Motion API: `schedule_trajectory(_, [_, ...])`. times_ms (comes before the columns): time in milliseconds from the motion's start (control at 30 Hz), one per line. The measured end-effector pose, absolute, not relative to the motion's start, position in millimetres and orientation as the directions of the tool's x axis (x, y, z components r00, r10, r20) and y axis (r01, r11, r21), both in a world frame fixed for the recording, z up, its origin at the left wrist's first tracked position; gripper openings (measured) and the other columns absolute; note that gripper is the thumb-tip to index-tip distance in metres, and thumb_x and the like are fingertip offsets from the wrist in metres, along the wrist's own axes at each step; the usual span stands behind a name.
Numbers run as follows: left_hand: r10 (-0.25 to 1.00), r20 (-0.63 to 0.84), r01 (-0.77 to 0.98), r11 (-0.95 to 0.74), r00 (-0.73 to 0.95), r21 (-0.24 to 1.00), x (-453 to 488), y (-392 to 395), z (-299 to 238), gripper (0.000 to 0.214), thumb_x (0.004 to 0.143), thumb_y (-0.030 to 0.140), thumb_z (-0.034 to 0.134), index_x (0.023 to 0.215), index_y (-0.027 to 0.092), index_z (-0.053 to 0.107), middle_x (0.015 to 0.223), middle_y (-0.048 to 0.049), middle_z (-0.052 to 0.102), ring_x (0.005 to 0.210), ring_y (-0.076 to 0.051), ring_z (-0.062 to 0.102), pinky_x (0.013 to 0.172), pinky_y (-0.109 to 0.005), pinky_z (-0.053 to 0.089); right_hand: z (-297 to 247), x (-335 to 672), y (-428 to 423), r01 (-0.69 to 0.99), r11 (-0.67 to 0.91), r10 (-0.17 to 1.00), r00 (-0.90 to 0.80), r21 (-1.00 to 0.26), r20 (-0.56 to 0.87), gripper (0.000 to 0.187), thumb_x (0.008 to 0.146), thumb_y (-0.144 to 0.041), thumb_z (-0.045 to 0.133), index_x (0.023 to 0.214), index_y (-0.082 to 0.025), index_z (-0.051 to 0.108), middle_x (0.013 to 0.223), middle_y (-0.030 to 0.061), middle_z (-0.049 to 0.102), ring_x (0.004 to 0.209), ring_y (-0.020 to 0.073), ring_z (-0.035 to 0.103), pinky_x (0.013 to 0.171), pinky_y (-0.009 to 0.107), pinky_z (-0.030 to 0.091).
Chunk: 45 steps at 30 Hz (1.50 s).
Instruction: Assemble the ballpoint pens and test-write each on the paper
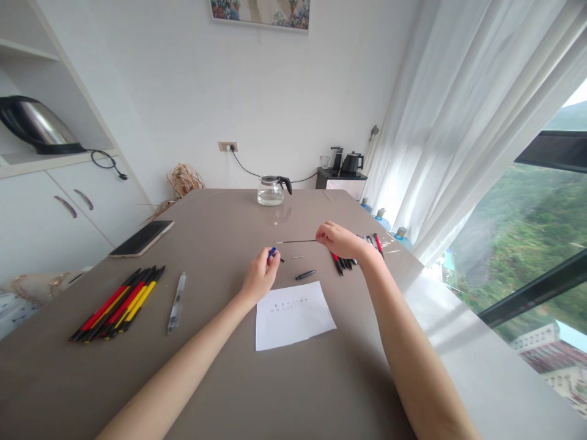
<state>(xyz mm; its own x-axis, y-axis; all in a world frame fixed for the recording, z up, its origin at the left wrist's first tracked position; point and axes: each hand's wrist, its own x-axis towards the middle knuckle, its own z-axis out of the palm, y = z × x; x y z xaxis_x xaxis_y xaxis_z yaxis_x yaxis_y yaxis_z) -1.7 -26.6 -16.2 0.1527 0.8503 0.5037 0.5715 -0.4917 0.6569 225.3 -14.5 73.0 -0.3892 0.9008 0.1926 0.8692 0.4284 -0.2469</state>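
Note:
My left hand [260,276] is closed around a small blue pen part [272,252], most of which my fingers hide. My right hand [338,239] pinches one end of a thin dark pen refill [298,241], held level above the table with its pale end toward my left hand. Below the refill lies a tiny silvery piece [298,257], perhaps a spring. Closer to me is a short black pen part [305,275]. A white sheet of paper [293,330] with faint handwriting lies between my forearms. Several black and red pens [342,264] lie beneath my right wrist, partly covered.
At the left, a bundle of red, yellow and black pens [119,304] lies beside a clear pen [177,304]. A dark tablet [143,238] rests near the left edge. A glass pot [269,192] with clear liquid stands at the back of the brown table [220,391].

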Motion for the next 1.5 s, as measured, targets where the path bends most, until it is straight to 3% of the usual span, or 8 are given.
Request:
schedule_trajectory(367, [0.837,0.533,0.664,-0.468,0.122,0.583,-3,-27,-17,0.029,0.082,0.041,0.033,0.087,0.018,0.050,0.072,-0.0016,0.053,0.065,-0.012,0.049,0.058,-0.024,0.037,76,211,-22,0.912,0.409,0.900,-0.395,-0.042,0.182,0.015,0.082,-0.020,0.040,0.088,-0.017,0.053,0.094,0.0083,0.051,0.089,0.0174,0.048,0.068,0.025,0.037])
schedule_trajectory(1067, [0.761,0.611,0.772,-0.517,0.216,0.371,0,-33,-13,0.029,0.083,0.039,0.033,0.092,0.019,0.052,0.084,-0.0051,0.055,0.078,-0.017,0.049,0.071,-0.030,0.037,77,201,-27,0.905,0.426,0.884,-0.419,0.009,0.210,0.014,0.081,-0.018,0.041,0.087,-0.017,0.054,0.092,0.0098,0.052,0.089,0.0187,0.049,0.069,0.026,0.038])
schedule_trajectory(1167, [0.747,0.612,0.775,-0.539,0.259,0.329,1,-34,-14,0.027,0.083,0.037,0.034,0.093,0.019,0.052,0.084,-0.0054,0.055,0.080,-0.018,0.049,0.073,-0.031,0.037,77,189,-29,0.878,0.476,0.856,-0.451,-0.048,0.254,0.014,0.082,-0.020,0.041,0.084,-0.018,0.055,0.090,0.0083,0.053,0.086,0.0171,0.050,0.066,0.024,0.037])
schedule_trajectory(1233, [0.750,0.611,0.772,-0.538,0.254,0.339,0,-32,-15,0.027,0.084,0.036,0.032,0.092,0.019,0.052,0.083,-0.0055,0.055,0.080,-0.018,0.050,0.073,-0.031,0.038,76,182,-27,0.839,0.518,0.831,-0.447,-0.165,0.331,0.017,0.083,-0.026,0.040,0.088,-0.018,0.054,0.091,0.0064,0.054,0.082,0.0146,0.051,0.066,0.023,0.037])
schedule_trajectory(1367, [0.770,0.616,0.754,-0.502,0.167,0.423,-3,-27,-18,0.026,0.085,0.034,0.030,0.091,0.019,0.050,0.085,-0.0057,0.055,0.082,-0.018,0.050,0.072,-0.030,0.039,61,178,-15,0.775,0.477,0.807,-0.199,-0.415,0.557,0.032,0.088,-0.030,0.024,0.108,-0.018,0.046,0.094,0.0053,0.054,0.083,0.0116,0.050,0.071,0.022,0.037])
schedule_trajectory(1433, [0.776,0.615,0.745,-0.491,0.140,0.451,-4,-25,-19,0.026,0.085,0.034,0.030,0.091,0.019,0.049,0.086,-0.0057,0.055,0.083,-0.018,0.050,0.071,-0.030,0.039,44,180,-7,0.814,0.396,0.840,-0.133,-0.425,0.526,0.031,0.087,-0.029,0.026,0.105,-0.019,0.049,0.096,0.0054,0.054,0.083,0.0120,0.050,0.071,0.022,0.037])
schedule_trajectory(1500, [0.777,0.615,0.740,-0.491,0.134,0.459,-4,-24,-20,0.025,0.085,0.034,0.030,0.091,0.019,0.049,0.087,-0.0057,0.055,0.083,-0.018,0.051,0.072,-0.030,0.039,25,181,0,0.864,0.344,0.896,-0.185,-0.368,0.403,0.027,0.085,-0.030,0.034,0.100,-0.023,0.054,0.094,0.0045,0.053,0.082,0.0129,0.050,0.067,0.022,0.038])
